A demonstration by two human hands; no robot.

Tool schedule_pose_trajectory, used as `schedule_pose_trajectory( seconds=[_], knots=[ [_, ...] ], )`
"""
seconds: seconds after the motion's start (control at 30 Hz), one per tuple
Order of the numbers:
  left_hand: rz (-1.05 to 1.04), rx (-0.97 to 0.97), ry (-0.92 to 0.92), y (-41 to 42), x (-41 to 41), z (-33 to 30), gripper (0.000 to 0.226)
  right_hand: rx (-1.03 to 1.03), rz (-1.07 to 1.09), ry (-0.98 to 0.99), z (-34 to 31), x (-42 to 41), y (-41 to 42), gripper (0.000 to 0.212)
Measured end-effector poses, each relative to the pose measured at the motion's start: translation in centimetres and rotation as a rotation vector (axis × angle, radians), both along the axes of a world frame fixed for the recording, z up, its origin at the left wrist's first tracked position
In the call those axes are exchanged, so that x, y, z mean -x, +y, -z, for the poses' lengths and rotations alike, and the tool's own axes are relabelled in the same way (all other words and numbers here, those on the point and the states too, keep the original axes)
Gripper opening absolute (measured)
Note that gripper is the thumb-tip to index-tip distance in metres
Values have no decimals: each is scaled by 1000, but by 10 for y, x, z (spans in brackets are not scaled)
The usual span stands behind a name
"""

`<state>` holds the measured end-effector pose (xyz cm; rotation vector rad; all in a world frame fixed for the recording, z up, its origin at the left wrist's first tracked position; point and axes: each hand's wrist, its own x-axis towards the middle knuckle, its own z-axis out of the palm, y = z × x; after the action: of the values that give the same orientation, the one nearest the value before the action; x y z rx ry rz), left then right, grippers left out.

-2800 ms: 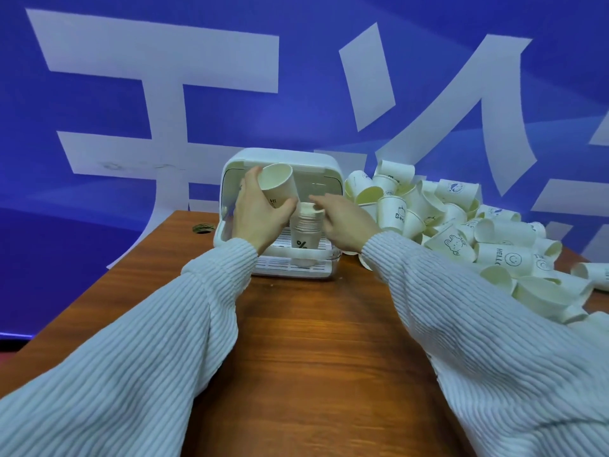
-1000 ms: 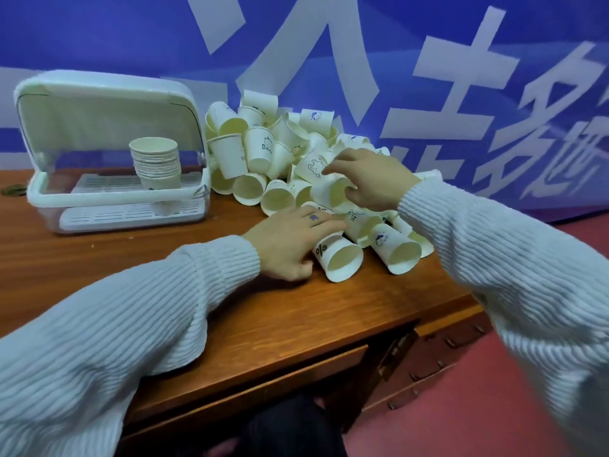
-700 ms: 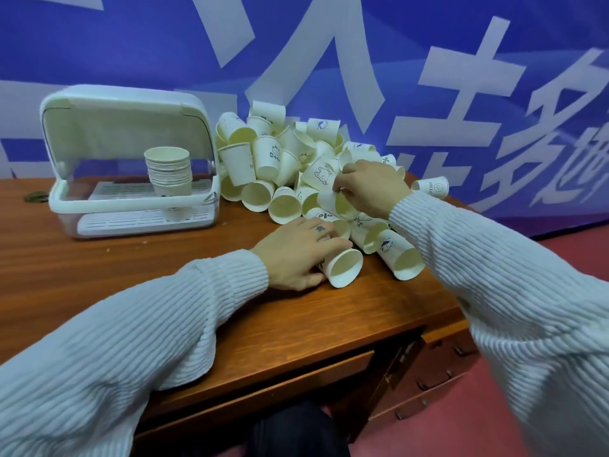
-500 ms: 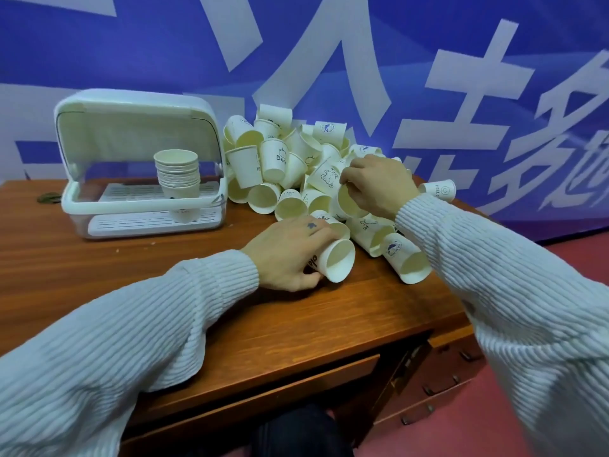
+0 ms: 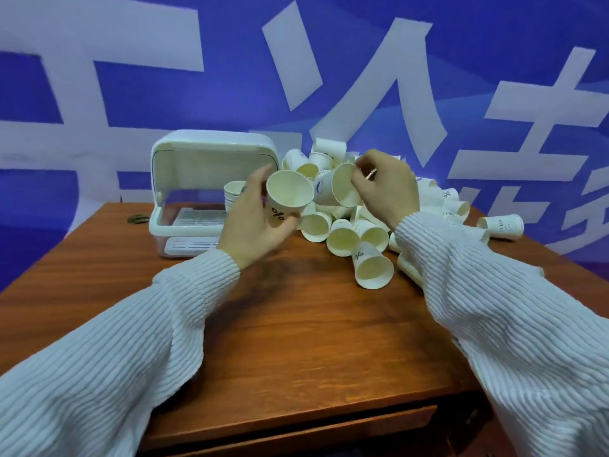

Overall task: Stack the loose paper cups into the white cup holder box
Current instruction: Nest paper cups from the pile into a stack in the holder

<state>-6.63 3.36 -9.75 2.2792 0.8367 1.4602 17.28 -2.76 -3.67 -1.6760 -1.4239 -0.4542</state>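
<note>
My left hand [image 5: 253, 222] holds a paper cup with a % mark [image 5: 287, 197], its mouth tilted toward me. My right hand [image 5: 384, 188] grips a second paper cup [image 5: 336, 188] by the rim, held sideways just right of the first. Both cups hover above the table, close together. Behind my left hand stands the white cup holder box [image 5: 197, 179] with its lid raised; a short stack of cups [image 5: 233, 192] sits inside, partly hidden by my hand. A heap of loose paper cups [image 5: 359, 239] lies to the right of the box.
The wooden table [image 5: 296, 324] stretches toward me, its front edge and a drawer below. One lone cup [image 5: 501, 225] lies at the far right near the table's edge. A blue banner with white characters fills the background. A small dark object [image 5: 136, 219] lies left of the box.
Both hands have lifted off the heap, each carrying a cup, and come together in front of the box. The view has swung left, so the box is now near the centre.
</note>
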Motion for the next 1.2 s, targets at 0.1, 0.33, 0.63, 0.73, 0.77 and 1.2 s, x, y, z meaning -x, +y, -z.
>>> schedule_pose_trajectory(
  seconds=[0.1,0.33,0.63,0.73,0.77,1.2],
  knots=[
    [-102,58,-126,14,25,-9,81,-7,-61,174,-7,28,26,18],
    [-239,216,-334,43,60,-15,71,64,-149,260,-14,89,87,18],
    [-272,244,-363,64,77,-12,69,278,-84,130,-7,124,132,19],
    [-261,249,-344,73,79,-13,76,386,-85,118,-5,126,142,17],
    [-259,244,-329,76,79,-14,79,420,-79,112,-4,127,145,17],
    [-262,191,-168,96,54,-41,76,568,-161,151,22,132,157,30]
  ],
)
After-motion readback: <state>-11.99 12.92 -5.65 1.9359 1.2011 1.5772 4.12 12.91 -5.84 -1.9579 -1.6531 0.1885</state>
